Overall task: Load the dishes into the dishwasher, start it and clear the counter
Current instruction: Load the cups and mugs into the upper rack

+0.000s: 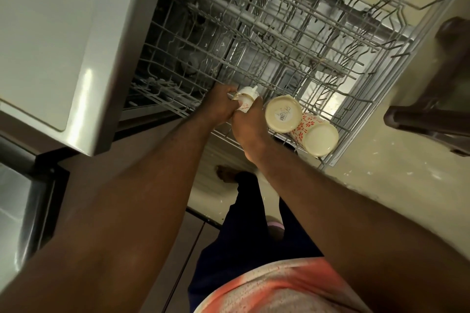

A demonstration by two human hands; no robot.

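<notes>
A small cup (247, 99) was held at the rack (279, 33) by the left hand (218, 108) and right hand (250, 132), each grip closed round it.

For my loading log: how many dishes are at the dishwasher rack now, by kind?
Cream ceramic cup, barcode sticker on base: 1
Cream cup with red flower pattern: 1
Small white cup with red print, held by left hand and right hand: 1
Total: 3

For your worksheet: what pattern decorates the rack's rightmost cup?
Red floral print on the cup; head view.
</notes>
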